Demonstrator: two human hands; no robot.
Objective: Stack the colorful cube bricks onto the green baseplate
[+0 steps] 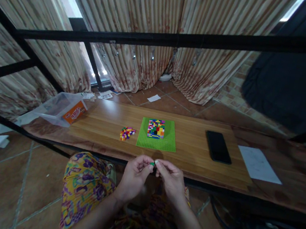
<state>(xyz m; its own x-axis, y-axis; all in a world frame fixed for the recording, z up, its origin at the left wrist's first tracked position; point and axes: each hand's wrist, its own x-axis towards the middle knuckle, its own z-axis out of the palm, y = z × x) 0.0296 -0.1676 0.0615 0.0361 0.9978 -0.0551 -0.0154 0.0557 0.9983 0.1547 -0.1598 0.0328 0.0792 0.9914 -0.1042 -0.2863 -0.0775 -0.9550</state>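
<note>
My left hand (136, 173) pinches a small green toy brick (152, 163) between thumb and forefinger, in front of the board's near edge. Close beside it, my right hand (171, 177) pinches a small white toy brick (156, 162); I cannot tell whether the two bricks touch. Beyond my hands lies a green studded baseplate (170, 143), bearing a block of many-coloured bricks (156, 129). Left of the baseplate is a loose heap of small bricks (126, 133) in orange, purple, yellow and other colours.
All this rests on a wooden board (106, 119). A black phone (218, 147) lies to the right, with a white paper sheet (260, 164) past it. At the left end stands a clear plastic box (61, 107) with an orange label. A black metal rail (163, 42) crosses before the curtains.
</note>
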